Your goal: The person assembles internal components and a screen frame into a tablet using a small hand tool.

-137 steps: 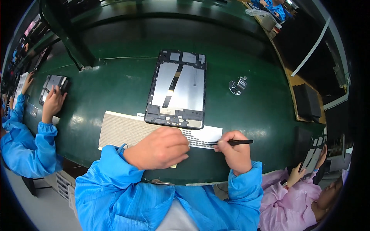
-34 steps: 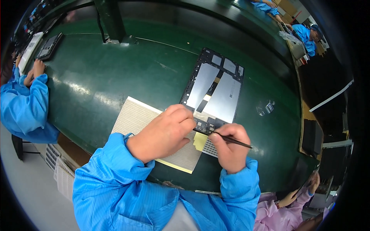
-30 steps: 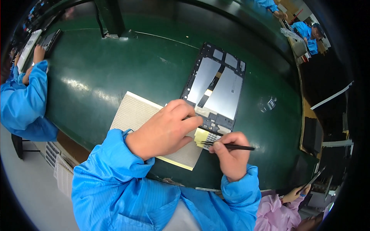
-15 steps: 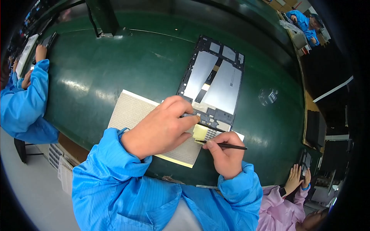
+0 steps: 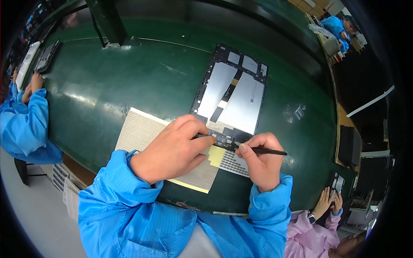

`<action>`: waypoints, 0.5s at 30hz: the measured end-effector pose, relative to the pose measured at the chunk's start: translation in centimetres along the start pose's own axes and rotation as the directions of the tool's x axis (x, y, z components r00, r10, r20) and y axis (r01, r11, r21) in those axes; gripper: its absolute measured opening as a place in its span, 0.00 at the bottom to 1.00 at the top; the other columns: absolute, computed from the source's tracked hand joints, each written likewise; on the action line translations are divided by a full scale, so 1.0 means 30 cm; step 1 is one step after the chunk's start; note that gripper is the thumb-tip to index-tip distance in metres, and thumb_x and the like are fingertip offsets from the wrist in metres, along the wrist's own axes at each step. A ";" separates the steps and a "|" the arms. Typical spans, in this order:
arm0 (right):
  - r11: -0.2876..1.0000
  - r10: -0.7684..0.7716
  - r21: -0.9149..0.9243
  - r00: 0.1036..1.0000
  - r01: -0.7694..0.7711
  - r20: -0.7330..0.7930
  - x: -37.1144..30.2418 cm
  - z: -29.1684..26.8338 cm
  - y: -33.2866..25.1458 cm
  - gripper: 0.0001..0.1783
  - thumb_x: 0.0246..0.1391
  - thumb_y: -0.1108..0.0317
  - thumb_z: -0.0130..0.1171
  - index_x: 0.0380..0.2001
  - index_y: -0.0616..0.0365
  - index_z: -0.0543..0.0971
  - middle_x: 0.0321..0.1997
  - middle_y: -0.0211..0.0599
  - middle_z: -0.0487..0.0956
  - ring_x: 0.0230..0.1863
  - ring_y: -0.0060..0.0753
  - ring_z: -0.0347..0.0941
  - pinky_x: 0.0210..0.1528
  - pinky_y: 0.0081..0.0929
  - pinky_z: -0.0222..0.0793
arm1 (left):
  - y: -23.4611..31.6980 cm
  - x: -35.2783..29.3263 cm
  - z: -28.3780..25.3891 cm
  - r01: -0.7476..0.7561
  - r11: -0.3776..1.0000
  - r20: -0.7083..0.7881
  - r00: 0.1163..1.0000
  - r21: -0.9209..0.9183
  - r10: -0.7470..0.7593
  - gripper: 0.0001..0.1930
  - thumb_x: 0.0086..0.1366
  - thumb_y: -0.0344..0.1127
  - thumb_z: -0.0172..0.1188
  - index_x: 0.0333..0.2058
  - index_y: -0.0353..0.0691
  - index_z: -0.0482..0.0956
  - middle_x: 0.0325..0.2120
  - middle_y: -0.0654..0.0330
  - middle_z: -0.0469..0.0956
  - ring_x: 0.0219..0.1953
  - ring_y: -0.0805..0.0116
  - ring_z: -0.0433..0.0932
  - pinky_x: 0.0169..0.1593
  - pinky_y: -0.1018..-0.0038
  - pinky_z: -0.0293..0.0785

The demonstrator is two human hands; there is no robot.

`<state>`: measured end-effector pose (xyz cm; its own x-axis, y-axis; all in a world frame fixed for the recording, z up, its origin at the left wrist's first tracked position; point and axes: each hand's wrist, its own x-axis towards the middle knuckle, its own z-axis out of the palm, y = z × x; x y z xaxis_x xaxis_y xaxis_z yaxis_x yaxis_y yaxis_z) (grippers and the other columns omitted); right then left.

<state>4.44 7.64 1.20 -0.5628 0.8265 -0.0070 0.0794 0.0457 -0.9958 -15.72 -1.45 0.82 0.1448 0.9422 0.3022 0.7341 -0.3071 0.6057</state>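
An open tablet housing (image 5: pixel 251 99), black-framed with silver panels and a dark ribbon strip down its middle, lies on the bench. My left hand (image 5: pixel 174 150) is closed over its near left corner, the fingertips gripping the edge. My right hand (image 5: pixel 262 161) pinches slim black tweezers (image 5: pixel 271 151), their tip at the near edge of the housing; anything in the tip is too small to make out. Beneath my hands lie a beige sheet of small stickers (image 5: pixel 140 129), partly covered by my left hand, and a white sheet with dark little rectangles (image 5: pixel 234 162) and a yellow backing piece (image 5: pixel 216 155).
A small clear plastic container (image 5: pixel 295 113) stands on the green bench (image 5: pixel 107 81) right of the housing. A dark post (image 5: pixel 107 21) rises at the back. Co-workers handle devices at the left and lower right; another person in blue (image 5: pixel 337 28) is at the far right.
My right hand has brought the tweezers from the white sticker sheet up to the near edge of the housing. My left hand stays at the housing's corner. The view has shifted slightly.
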 end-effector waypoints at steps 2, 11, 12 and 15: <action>1.000 -0.011 -0.011 1.000 0.011 0.010 0.001 -0.002 0.004 0.07 0.49 0.79 0.59 0.28 0.63 0.69 0.27 0.35 0.75 0.31 0.20 0.72 0.33 0.18 0.70 | -0.001 0.000 -0.001 -0.001 1.000 0.001 1.000 0.001 0.001 0.21 0.42 0.27 0.66 0.39 0.37 0.76 0.36 0.55 0.68 0.44 0.54 0.67 0.48 0.66 0.66; 0.991 -0.119 -0.052 0.993 0.120 0.027 -0.014 -0.003 0.015 0.08 0.48 0.80 0.60 0.29 0.62 0.70 0.29 0.31 0.73 0.32 0.18 0.70 0.33 0.16 0.69 | 0.003 -0.003 0.003 -0.003 1.000 -0.014 1.000 0.002 0.003 0.22 0.41 0.28 0.67 0.39 0.38 0.76 0.36 0.55 0.68 0.44 0.55 0.67 0.48 0.66 0.67; 0.996 -0.085 0.017 0.996 0.085 0.003 -0.013 -0.002 0.019 0.08 0.48 0.80 0.60 0.29 0.62 0.70 0.29 0.31 0.73 0.31 0.17 0.70 0.33 0.16 0.68 | 0.002 -0.005 0.003 0.002 1.000 -0.013 1.000 0.001 -0.002 0.22 0.40 0.28 0.67 0.39 0.38 0.76 0.36 0.55 0.68 0.44 0.55 0.67 0.48 0.66 0.67; 0.997 -0.062 -0.044 0.998 0.064 0.030 -0.015 0.008 0.012 0.08 0.48 0.80 0.60 0.29 0.62 0.70 0.28 0.30 0.73 0.31 0.17 0.70 0.33 0.16 0.68 | 0.001 -0.006 0.001 0.008 1.000 -0.006 1.000 -0.003 -0.008 0.22 0.40 0.28 0.67 0.39 0.38 0.76 0.36 0.55 0.68 0.44 0.55 0.67 0.48 0.66 0.66</action>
<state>4.50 7.16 0.82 -0.5912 0.8048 0.0525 0.0793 0.1228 -0.9893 -15.69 -1.62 0.76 0.1347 0.9438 0.3020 0.7335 -0.2998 0.6099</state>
